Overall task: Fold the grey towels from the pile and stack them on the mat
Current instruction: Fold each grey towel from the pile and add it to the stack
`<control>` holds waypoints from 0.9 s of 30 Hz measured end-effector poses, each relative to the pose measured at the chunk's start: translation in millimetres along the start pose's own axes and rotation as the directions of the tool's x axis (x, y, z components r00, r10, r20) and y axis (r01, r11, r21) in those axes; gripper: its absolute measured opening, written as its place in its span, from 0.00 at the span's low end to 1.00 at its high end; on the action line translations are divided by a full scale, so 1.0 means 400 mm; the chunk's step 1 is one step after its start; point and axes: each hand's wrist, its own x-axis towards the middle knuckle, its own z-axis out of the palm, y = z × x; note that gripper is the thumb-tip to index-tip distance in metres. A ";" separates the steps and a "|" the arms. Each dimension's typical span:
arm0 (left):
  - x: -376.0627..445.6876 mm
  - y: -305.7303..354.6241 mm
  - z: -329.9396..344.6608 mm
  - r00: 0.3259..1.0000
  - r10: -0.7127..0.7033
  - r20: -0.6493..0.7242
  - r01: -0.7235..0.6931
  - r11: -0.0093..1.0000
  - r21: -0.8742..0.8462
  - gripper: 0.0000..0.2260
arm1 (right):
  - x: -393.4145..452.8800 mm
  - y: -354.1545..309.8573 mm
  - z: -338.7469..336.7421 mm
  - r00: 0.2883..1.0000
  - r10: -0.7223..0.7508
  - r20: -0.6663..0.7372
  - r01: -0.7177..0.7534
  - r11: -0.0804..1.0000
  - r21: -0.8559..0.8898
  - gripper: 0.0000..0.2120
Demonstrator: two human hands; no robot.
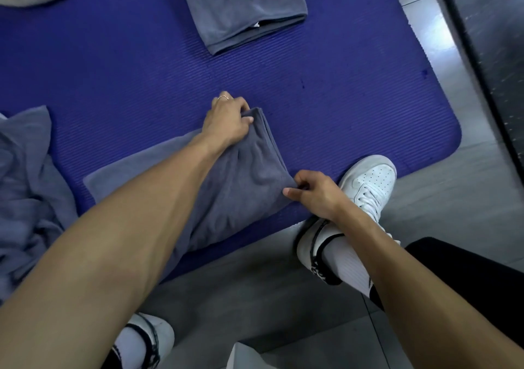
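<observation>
A fold is in progress. The grey towel (226, 181), lying at the mat's (354, 99) near edge, is pinched at two corners by the left hand (226, 121) and right hand (314, 191). Alignment, then transfer onto the folded towel (241, 8) at the far edge, is judged next.

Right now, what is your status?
Left hand and right hand each pinch a corner of the grey towel. Folded towel on mat. Nothing blocking.

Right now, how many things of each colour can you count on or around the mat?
Grey: 3 (folded towel, towel being folded, towel pile)
Blue: 1 (mat)
White: 2 (right shoe, left shoe)
Total: 6
</observation>
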 end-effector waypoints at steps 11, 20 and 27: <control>-0.217 0.010 -0.216 0.999 -0.031 0.009 0.032 0.921 -0.389 0.03 | -0.061 -0.012 -0.010 0.984 -0.174 -0.039 0.173 0.984 -0.027 0.11; -0.503 0.003 -0.405 0.977 -0.017 0.211 0.123 0.854 -0.505 0.04 | -0.184 -0.099 -0.010 0.939 -0.317 -0.131 0.287 0.935 -0.206 0.16; -0.681 -0.055 -0.453 0.988 -0.036 0.150 0.106 0.866 -0.489 0.03 | -0.327 -0.247 -0.011 0.888 -0.441 -0.132 0.351 0.833 -0.428 0.08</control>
